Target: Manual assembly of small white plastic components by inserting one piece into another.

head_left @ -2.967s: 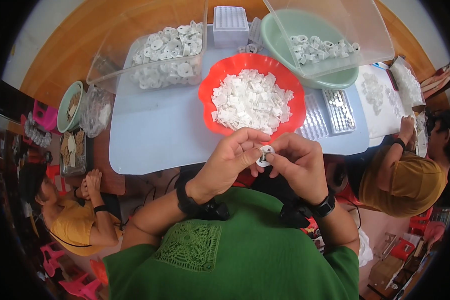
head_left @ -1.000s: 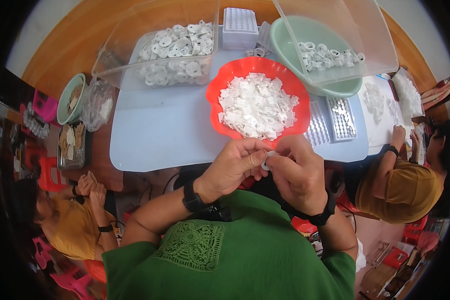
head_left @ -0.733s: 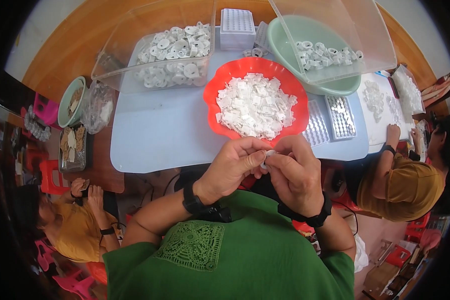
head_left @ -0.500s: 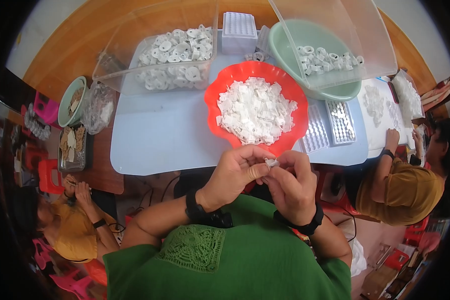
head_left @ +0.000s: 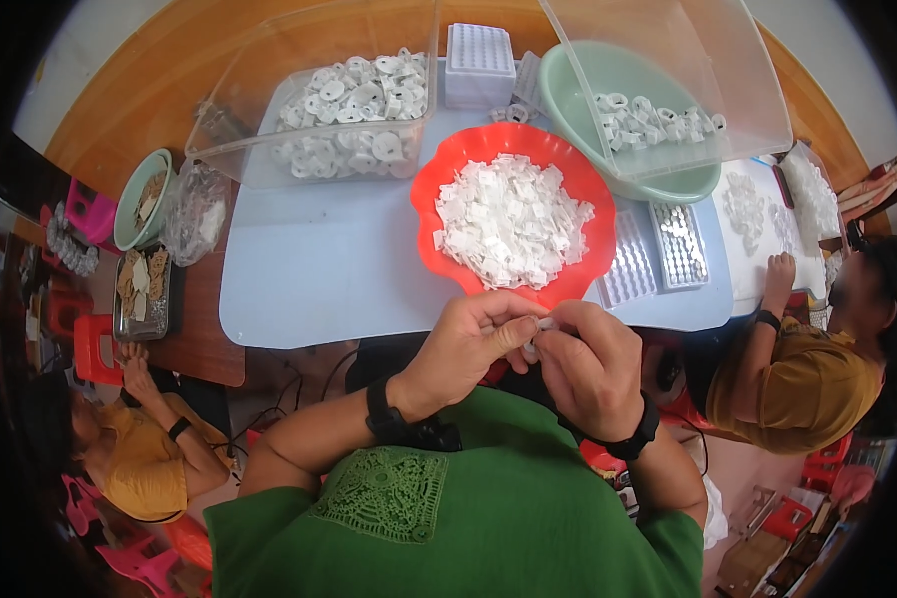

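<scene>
My left hand [head_left: 468, 344] and my right hand [head_left: 593, 364] meet at the near edge of the blue table, with fingertips pinched together. Between them is a small white plastic part [head_left: 545, 324], mostly covered by the fingers, so its full shape is hidden. Just beyond my hands stands a red wavy-rimmed bowl [head_left: 427, 239], heaped with small white plastic pieces [head_left: 513, 219]. To its right lie a clear dimpled tray [head_left: 625, 264] and another tray [head_left: 680, 244] filled with shiny round discs.
A clear bin [head_left: 259, 164] of white round parts sits back left. At back right, a clear bin [head_left: 708, 90] overlaps a green basin [head_left: 658, 184] holding white rings. A white stacked block [head_left: 479, 85] stands between. Co-workers sit left [head_left: 149, 458] and right [head_left: 807, 389].
My right hand has shifted slightly right and its fingers have turned over the white part, which shows lower between the fingertips. The left co-worker's hands have moved.
</scene>
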`<state>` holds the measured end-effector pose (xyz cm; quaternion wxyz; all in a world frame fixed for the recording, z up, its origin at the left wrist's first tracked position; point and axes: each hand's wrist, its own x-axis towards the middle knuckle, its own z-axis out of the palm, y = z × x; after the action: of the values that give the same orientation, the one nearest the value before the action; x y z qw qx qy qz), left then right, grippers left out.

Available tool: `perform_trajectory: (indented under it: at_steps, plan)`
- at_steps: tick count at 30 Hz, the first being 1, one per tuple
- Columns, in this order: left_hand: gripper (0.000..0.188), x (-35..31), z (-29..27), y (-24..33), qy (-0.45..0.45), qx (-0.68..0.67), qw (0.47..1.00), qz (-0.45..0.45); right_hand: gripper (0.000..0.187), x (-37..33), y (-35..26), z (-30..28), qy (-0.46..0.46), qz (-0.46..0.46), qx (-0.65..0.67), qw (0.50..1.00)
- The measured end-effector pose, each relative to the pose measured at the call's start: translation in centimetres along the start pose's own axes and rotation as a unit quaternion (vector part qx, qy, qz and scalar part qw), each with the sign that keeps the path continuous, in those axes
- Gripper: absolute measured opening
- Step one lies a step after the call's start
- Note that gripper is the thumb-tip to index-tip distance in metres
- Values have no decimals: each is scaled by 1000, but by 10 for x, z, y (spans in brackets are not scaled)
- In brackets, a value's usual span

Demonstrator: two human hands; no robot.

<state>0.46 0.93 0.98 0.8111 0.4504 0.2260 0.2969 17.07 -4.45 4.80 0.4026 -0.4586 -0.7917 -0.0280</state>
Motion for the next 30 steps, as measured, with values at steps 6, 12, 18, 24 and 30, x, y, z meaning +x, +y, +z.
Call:
perform_trajectory:
  at_steps: [6,12,18,24,30]
  plan:
    - [32,-4,7,6,57,60,995,63,21,-1,3,3,1,12,3,1000]
    - [38,-10,7,5,21,95,990,98,20,-5,1,9,30,59,30,997]
    - [36,-10,12,3,73,141,980,119,21,-5,-3,13,34,69,36,996]
    - [38,-8,10,4,120,340,908,212,24,-4,-12,19,62,100,49,992]
    - [27,-9,13,1,173,334,888,266,23,-3,-15,19,46,108,17,993]
